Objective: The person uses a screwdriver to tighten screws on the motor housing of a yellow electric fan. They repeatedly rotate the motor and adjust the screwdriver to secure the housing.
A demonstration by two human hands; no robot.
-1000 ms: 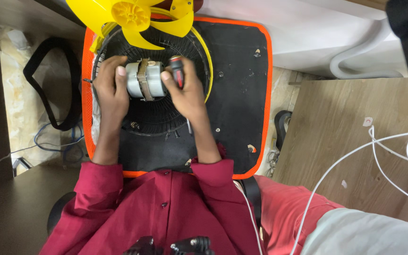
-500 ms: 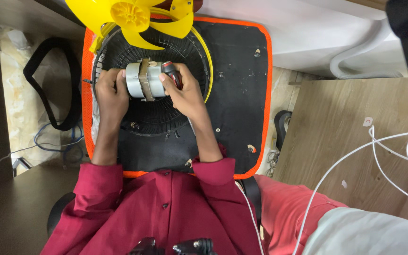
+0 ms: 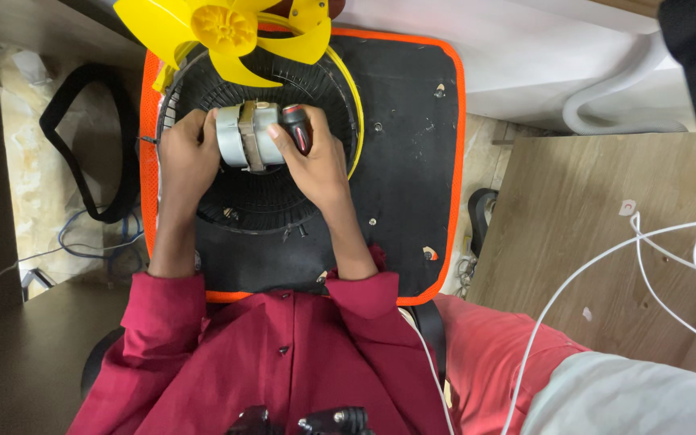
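Fig.: head view, near to far. Nearest the camera, red sleeves point(image 3: 283, 354) are reaching fwd over a black work mat w/ orange rim point(image 3: 412, 177), which is lying on the table. On the mat, a round black fan guard point(image 3: 259, 201) is lying flat. At its centre a silver cylindrical motor point(image 3: 247, 135) is resting on its side, w/ a brass-coloured band round the middle.

Left hand point(image 3: 187, 157) is gripping the motor's left end, fingers curled closed round the housing. Right hand point(image 3: 316, 161) is closed on a screwdriver w/ red-and-black handle point(image 3: 296, 127), thumb also pressing against the motor's right end. The tool's tip is hidden behind the motor, so whether it is seated in a screw cannot be told.

Beyond the hands, a yellow fan blade point(image 3: 227, 32) is overlapping the guard's far rim, just beside the motor. To the right, white cables point(image 3: 646, 258) are trailing across a wooden board point(image 3: 606, 242), well apart from the work.

Risks (judged): the round motor could be rolling under sideways tool pressure if the left grip is slackening; the driver could be slipping off toward the left fingers; any small screw freed could be dropping through the guard's ribs.
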